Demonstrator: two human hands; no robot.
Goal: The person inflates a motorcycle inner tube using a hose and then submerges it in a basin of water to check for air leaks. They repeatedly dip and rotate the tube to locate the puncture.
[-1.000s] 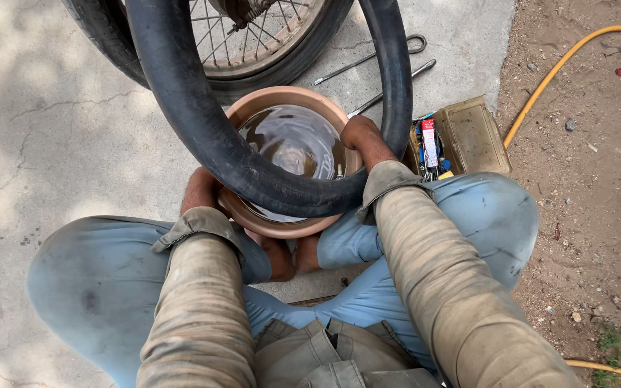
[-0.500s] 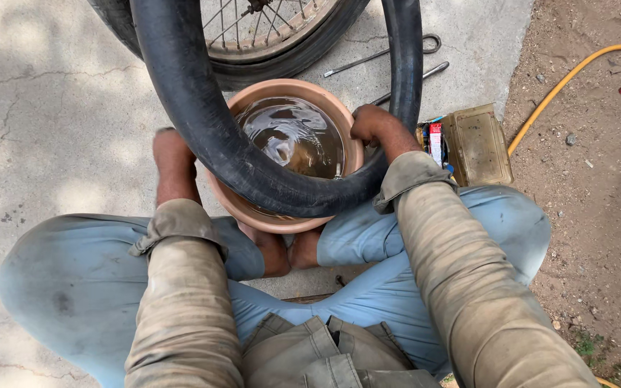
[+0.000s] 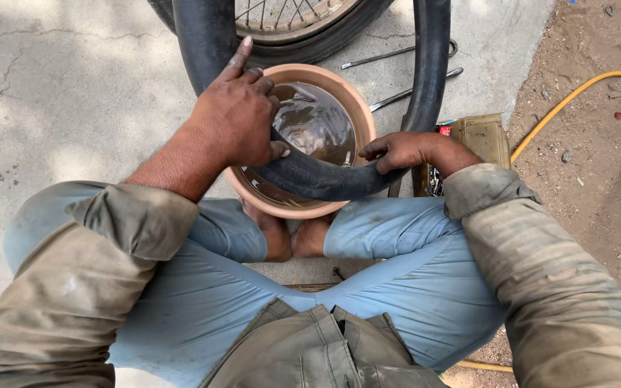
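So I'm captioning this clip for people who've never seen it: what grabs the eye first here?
The black inner tube, looped through the centre and pressed into a terracotta basin of water. The left hand grips the tube at the basin's near-left rim, the right hand at its right. Behind, a spoked wheel lies on the concrete, and a yellow hose curves across the dirt at right.

Wheel (image 3: 282,29) behind bowl (image 3: 357,118); left open

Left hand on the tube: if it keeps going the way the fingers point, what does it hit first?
The left hand points up-frame along the black inner tube. Past its fingertips the next thing looks like the spoked wheel's tyre, though depth between them is unclear.
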